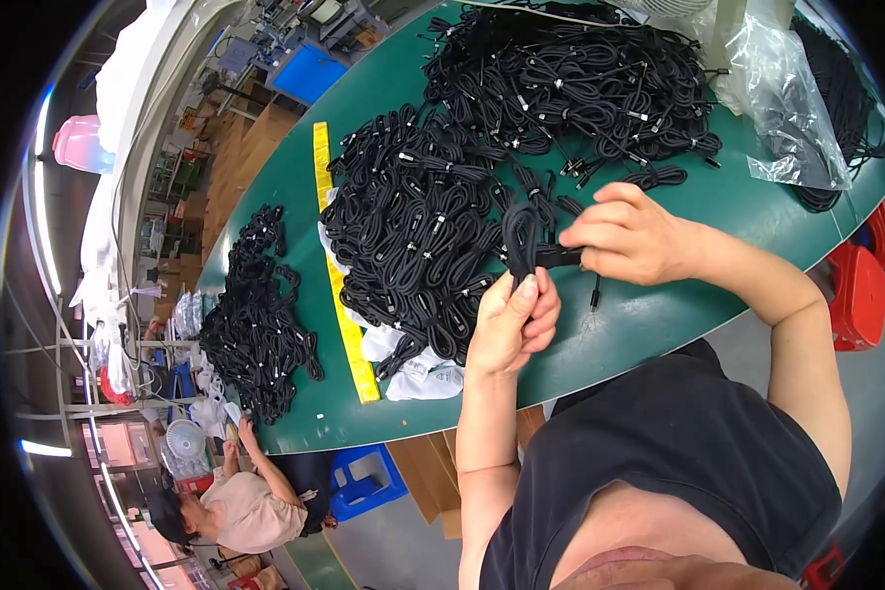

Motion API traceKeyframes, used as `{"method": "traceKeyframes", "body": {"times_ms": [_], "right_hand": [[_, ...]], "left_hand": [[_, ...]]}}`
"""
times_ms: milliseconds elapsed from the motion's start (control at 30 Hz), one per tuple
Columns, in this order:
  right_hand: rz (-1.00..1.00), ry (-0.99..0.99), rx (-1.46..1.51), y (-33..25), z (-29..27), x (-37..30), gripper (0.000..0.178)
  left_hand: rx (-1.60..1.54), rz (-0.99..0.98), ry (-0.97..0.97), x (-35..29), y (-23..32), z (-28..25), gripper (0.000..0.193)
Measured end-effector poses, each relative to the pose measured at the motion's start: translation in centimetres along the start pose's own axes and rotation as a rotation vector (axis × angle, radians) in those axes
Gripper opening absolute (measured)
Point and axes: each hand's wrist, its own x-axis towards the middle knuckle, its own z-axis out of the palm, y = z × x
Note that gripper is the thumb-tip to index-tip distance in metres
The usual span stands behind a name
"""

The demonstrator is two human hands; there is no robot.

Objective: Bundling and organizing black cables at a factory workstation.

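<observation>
My left hand (516, 320) is closed round the lower end of a coiled black cable (521, 231), its thumb pressed on the bundle. The loop of the coil stands up above the fingers. Just to the right, my right hand (631, 238) has its fingers curled toward the coil. Whether it pinches anything is hidden by the fingers. A short black strip (559, 257) lies between the two hands, and a cable plug (595, 295) shows below the right one. A large heap of coiled black cables (413, 231) lies on the green table (619, 329) left of my hands.
Another heap of black cables (580, 84) covers the far side. A yellow strip (344, 265) separates the near heap from a third pile (256, 324). A clear plastic bag (792, 108) lies far right. A co-worker (251, 511) sits at the left, and red stools (855, 295) stand at right.
</observation>
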Motion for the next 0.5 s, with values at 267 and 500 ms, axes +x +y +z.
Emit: {"method": "traceKeyframes", "body": {"times_ms": [267, 500], "right_hand": [[0.598, -0.399, 0.706, 0.8, 1.4, 1.2, 0.033], [0.985, -0.173, 1.208, 0.7, 1.2, 0.5, 0.033]], "left_hand": [[-0.218, -0.112, -0.240, -0.3, -0.8, 1.7, 0.023], [0.065, -0.020, 0.013, 0.0, -2.3, 1.2, 0.017]]}}
